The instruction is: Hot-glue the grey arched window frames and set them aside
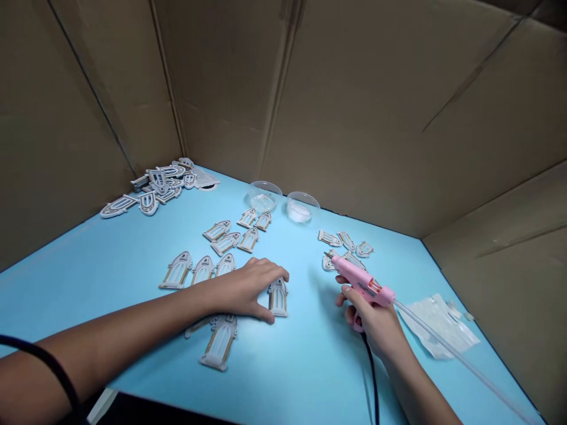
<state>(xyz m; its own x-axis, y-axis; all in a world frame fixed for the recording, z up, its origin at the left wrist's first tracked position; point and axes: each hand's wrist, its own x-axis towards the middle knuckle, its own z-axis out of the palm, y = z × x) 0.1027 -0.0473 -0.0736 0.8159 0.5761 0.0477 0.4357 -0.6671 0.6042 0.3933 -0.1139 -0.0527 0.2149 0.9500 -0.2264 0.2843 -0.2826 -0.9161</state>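
Observation:
My left hand [250, 286] reaches across the table, its thumb and fingers bent around the edges of a small white arched window frame [278, 298] with gold sides, which lies flat. More such frames surround that hand, among them one [220, 342] just below it and a group [177, 270] partly behind the forearm. Gripped in my right hand [372, 316] is a pink glue gun [361, 277], its nozzle pointing up and left. A long clear glue stick [443, 342] sticks out of its back, and a black cord hangs from its handle.
Two clear plastic cups [303, 208] stand near the cardboard wall [354, 106], with small contents inside. A heap of arched frames [163, 183] lies at the back left. More pieces [330, 238] lie beyond the glue gun. A clear plastic bag [438, 327] rests at the right.

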